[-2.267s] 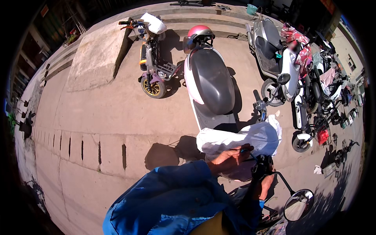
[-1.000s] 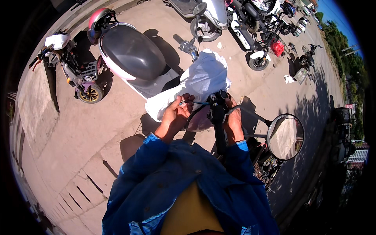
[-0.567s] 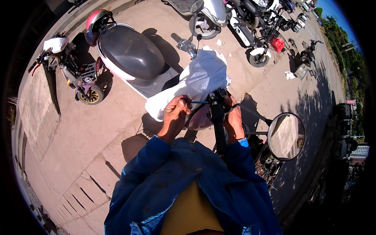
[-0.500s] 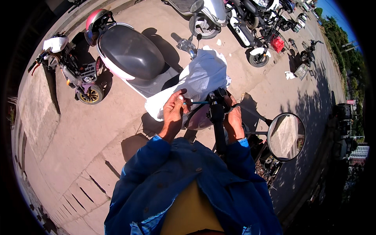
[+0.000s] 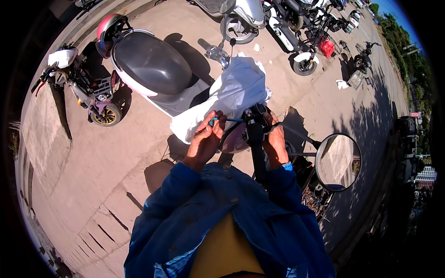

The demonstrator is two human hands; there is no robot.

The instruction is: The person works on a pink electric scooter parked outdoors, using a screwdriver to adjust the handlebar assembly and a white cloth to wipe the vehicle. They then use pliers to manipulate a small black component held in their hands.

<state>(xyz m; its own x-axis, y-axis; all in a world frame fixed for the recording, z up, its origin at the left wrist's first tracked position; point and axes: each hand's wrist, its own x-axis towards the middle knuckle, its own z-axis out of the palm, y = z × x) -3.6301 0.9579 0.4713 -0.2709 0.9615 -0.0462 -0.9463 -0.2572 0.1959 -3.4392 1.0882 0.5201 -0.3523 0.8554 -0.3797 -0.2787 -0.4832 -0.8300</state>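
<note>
My left hand (image 5: 205,139) is closed on a slim blue screwdriver (image 5: 235,120), its fingers pinching the handle end. The shaft points right and reaches the black switch housing (image 5: 253,130) on a handlebar. Below that housing, the black handlebar grip (image 5: 259,162) runs toward my body. On the housing's right side, my right hand (image 5: 276,142) is closed around it; its fingertips are partly hidden behind the black parts. A white cloth (image 5: 234,92) drapes over the scooter front just beyond my hands.
A round mirror (image 5: 338,162) sticks out to the right of the handlebar. Ahead on the left stands a pink scooter with a black seat (image 5: 153,62) and a helmet (image 5: 111,30). Farther left is a partly stripped scooter (image 5: 99,95); more scooters (image 5: 296,41) stand at the back.
My left fingers have shifted and curled differently around the screwdriver, showing more of its blue handle. The screwdriver still points at the housing, and my right hand stays almost in place.
</note>
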